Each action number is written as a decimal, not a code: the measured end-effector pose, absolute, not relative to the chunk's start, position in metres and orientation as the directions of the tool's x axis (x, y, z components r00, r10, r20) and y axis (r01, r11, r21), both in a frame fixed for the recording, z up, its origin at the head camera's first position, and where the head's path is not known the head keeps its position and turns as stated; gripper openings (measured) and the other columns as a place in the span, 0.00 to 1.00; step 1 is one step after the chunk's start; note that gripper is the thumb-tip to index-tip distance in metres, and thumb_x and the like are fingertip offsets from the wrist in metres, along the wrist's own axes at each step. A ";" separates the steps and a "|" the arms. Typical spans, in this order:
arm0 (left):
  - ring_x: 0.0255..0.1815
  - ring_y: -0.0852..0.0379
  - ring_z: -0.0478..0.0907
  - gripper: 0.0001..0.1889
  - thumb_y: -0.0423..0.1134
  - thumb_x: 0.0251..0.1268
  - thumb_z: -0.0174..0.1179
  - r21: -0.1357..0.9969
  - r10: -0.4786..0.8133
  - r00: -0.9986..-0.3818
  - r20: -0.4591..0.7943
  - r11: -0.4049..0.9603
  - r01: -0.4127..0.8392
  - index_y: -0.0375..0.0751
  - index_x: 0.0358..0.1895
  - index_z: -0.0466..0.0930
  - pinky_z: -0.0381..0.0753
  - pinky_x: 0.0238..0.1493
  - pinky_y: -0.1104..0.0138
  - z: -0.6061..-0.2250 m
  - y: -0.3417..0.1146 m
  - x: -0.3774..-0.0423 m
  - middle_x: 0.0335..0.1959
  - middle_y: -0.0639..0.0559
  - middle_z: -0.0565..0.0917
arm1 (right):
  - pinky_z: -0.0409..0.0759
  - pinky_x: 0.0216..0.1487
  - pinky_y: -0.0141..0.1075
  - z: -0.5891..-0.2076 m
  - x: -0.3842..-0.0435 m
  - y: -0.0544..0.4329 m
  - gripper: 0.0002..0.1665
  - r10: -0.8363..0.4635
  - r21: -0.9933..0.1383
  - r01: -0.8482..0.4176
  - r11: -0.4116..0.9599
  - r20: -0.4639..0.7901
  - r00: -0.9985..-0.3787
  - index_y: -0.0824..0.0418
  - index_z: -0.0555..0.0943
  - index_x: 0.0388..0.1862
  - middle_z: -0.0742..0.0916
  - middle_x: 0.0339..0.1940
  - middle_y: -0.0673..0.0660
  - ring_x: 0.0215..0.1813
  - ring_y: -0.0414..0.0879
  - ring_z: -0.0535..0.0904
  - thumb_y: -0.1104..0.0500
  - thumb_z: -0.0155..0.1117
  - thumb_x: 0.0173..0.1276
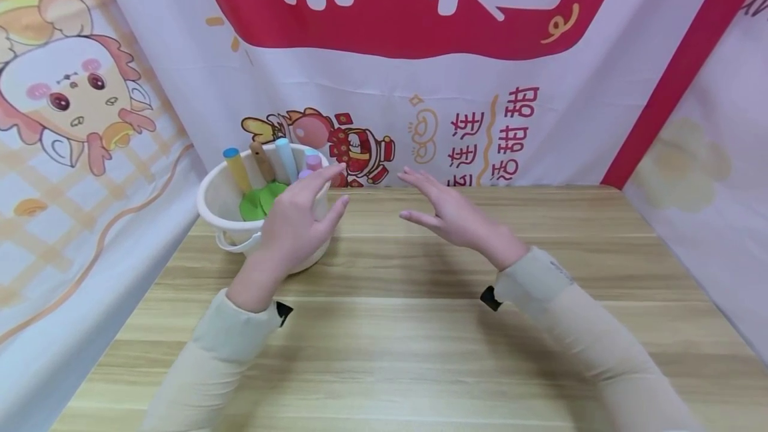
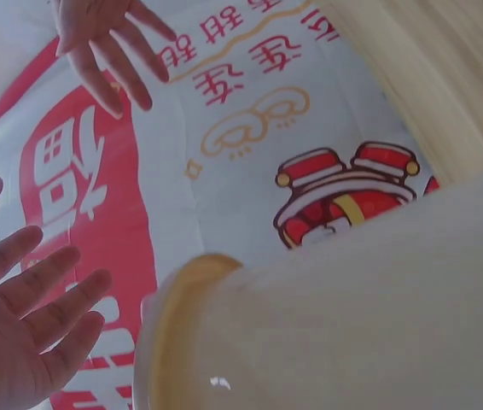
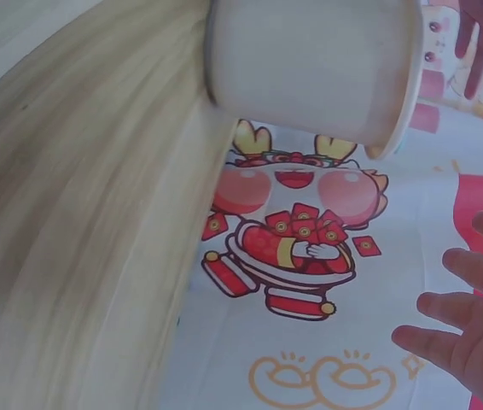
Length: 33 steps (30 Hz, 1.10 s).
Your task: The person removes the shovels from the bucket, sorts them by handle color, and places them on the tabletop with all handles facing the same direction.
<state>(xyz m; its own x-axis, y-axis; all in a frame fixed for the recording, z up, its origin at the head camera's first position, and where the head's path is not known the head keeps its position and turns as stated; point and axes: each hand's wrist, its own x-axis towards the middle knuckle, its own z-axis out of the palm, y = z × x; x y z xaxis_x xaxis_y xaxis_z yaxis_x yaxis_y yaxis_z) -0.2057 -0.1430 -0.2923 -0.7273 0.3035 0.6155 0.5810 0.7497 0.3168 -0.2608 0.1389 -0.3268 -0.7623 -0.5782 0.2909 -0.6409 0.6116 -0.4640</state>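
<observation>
Behind the wood-grain table [image 1: 384, 359] hangs a white cloth [image 1: 372, 82] with red print [image 1: 390, 32].

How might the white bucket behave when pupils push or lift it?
The white bucket looks like stiff plastic, so probably holds its shape. It seems to narrow towards its base, so pushing high might tip it. The coloured rods standing inside could shift during lifting.

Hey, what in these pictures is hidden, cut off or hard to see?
Contents of the bucket: both wrist views, hidden by its wall.
Lower end of the yellow stick: head view, behind the green piece.
Part of the bucket's front-right rim: head view, behind the left grip.
Top of the red print: head view, cut off by the top edge.
</observation>
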 end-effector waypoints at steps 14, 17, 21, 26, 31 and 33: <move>0.60 0.38 0.80 0.22 0.40 0.74 0.62 0.457 0.061 -0.740 0.670 0.751 0.476 0.40 0.68 0.77 0.77 0.63 0.43 -0.284 -0.195 -0.208 0.60 0.39 0.83 | 0.60 0.78 0.50 -0.334 -0.260 0.127 0.37 -0.516 -0.569 -0.656 0.496 0.414 -0.750 0.55 0.63 0.81 0.69 0.79 0.55 0.79 0.52 0.63 0.47 0.60 0.79; 0.58 0.38 0.81 0.21 0.38 0.74 0.61 0.464 0.027 -0.726 0.688 0.753 0.467 0.39 0.67 0.78 0.79 0.56 0.44 -0.284 -0.203 -0.208 0.57 0.39 0.85 | 0.65 0.76 0.49 -0.335 -0.260 0.122 0.35 -0.498 -0.603 -0.642 0.473 0.418 -0.760 0.56 0.65 0.80 0.71 0.78 0.55 0.77 0.51 0.65 0.48 0.60 0.79; 0.59 0.38 0.81 0.20 0.40 0.75 0.60 0.495 -0.026 -0.731 0.682 0.752 0.435 0.39 0.67 0.78 0.81 0.55 0.42 -0.283 -0.215 -0.209 0.57 0.40 0.85 | 0.69 0.73 0.47 -0.337 -0.263 0.113 0.33 -0.476 -0.635 -0.632 0.444 0.430 -0.767 0.57 0.68 0.78 0.74 0.76 0.57 0.74 0.52 0.70 0.49 0.60 0.79; 0.59 0.39 0.82 0.20 0.42 0.77 0.59 0.554 -0.107 -0.749 0.654 0.742 0.378 0.39 0.66 0.79 0.79 0.58 0.42 -0.282 -0.230 -0.215 0.57 0.41 0.86 | 0.72 0.71 0.48 -0.339 -0.266 0.101 0.30 -0.446 -0.687 -0.616 0.386 0.445 -0.776 0.58 0.71 0.76 0.76 0.73 0.59 0.71 0.55 0.74 0.52 0.61 0.79; 0.59 0.44 0.83 0.20 0.45 0.77 0.58 0.588 -0.198 -0.753 0.628 0.755 0.291 0.41 0.66 0.80 0.80 0.58 0.48 -0.283 -0.247 -0.222 0.57 0.44 0.86 | 0.76 0.68 0.47 -0.343 -0.271 0.088 0.28 -0.413 -0.738 -0.592 0.324 0.453 -0.790 0.59 0.73 0.74 0.77 0.72 0.59 0.68 0.56 0.76 0.55 0.62 0.78; 0.59 0.45 0.82 0.21 0.47 0.77 0.57 0.601 -0.232 -0.752 0.617 0.756 0.260 0.42 0.66 0.80 0.80 0.60 0.50 -0.284 -0.252 -0.225 0.57 0.44 0.86 | 0.77 0.67 0.49 -0.345 -0.273 0.083 0.27 -0.398 -0.762 -0.578 0.294 0.452 -0.798 0.61 0.74 0.73 0.78 0.71 0.60 0.67 0.57 0.77 0.56 0.62 0.78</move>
